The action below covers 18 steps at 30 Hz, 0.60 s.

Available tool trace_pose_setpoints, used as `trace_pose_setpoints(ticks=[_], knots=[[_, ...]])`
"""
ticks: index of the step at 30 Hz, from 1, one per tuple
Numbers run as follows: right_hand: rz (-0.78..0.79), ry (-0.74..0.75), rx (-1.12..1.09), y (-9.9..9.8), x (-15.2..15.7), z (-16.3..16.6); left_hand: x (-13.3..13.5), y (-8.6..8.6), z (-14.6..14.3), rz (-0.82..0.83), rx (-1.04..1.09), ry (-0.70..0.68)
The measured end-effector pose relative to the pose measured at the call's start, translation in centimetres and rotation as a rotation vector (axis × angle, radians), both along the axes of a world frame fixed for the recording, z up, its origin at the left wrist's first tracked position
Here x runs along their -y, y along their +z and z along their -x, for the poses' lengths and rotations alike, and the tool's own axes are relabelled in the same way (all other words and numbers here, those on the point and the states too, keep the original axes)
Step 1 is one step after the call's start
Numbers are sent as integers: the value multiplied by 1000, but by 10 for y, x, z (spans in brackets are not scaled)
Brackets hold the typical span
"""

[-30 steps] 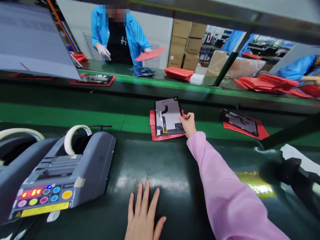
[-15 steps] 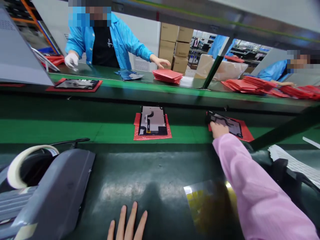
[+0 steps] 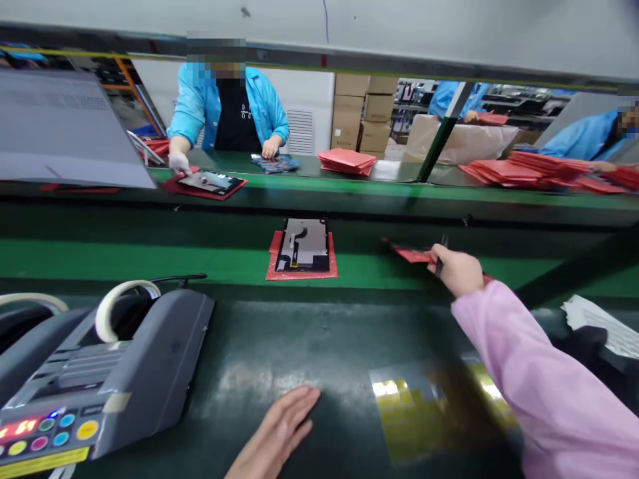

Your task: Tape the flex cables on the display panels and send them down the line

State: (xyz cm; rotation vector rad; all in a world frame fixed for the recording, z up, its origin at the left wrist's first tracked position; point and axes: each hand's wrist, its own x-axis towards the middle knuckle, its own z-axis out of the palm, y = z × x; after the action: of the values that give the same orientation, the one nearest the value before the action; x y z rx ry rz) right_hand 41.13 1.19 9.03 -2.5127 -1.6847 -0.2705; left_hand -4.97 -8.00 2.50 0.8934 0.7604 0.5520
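Note:
My right hand (image 3: 458, 269), in a pink sleeve, is closed on a display panel (image 3: 439, 265) with its red bubble bag (image 3: 413, 255) at the green conveyor belt. The panel is tilted and blurred, mostly hidden by my fingers. Left of it, another display panel (image 3: 305, 245) lies back side up on a red bubble bag (image 3: 273, 274), its dark flex cable showing. Low over the dark bench (image 3: 259, 332), my left hand (image 3: 282, 426) is open with fingers stretched out, holding nothing. Right of that hand, a clear sheet with yellow pieces (image 3: 409, 412) lies on the bench.
Grey tape dispensers (image 3: 154, 359) with tape rolls stand at left. Across the belt, a co-worker in blue (image 3: 272, 123) touches a panel on a red bag (image 3: 212, 184). Red bags (image 3: 347, 161) are stacked on the far ledge. A dark post (image 3: 574, 259) slants at right.
My right hand has closed on the right-hand panel and bag and tilted them up from the belt. My left hand has moved up and right and turned. The view has shifted.

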Motion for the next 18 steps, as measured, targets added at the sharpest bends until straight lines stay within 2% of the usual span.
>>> trace_pose_setpoints(ticks=[1, 2, 3, 5, 7, 9, 11, 12, 14, 18], knots=[[-45, 97, -54, 3, 17, 15, -7, 0, -8, 121, 140, -9], [-146, 270, -166, 5, 35, 33, -15, -2, -16, 229, 256, -7], [-255, 472, -320, 5, 54, 51, -22, -4, -23, 328, 336, -2], [-417, 758, -552, 0, 89, 90, -32, -4, -36, 486, 437, -19], [-475, 984, -695, -10, 116, 123, -33, 2, -42, 578, 450, -28], [-418, 1104, -804, -20, 134, 144, -26, 13, -42, 601, 327, 23], [-318, 1069, -899, -28, 149, 149, -16, 23, -37, 548, 92, 141], [-289, 999, -947, -31, 156, 146, -10, 27, -33, 510, -27, 196], [-286, 789, -1051, -34, 174, 134, 0, 31, -26, 437, -190, 283], [-384, 307, -1247, -40, 207, 114, 11, 32, -23, 337, -287, 390]])
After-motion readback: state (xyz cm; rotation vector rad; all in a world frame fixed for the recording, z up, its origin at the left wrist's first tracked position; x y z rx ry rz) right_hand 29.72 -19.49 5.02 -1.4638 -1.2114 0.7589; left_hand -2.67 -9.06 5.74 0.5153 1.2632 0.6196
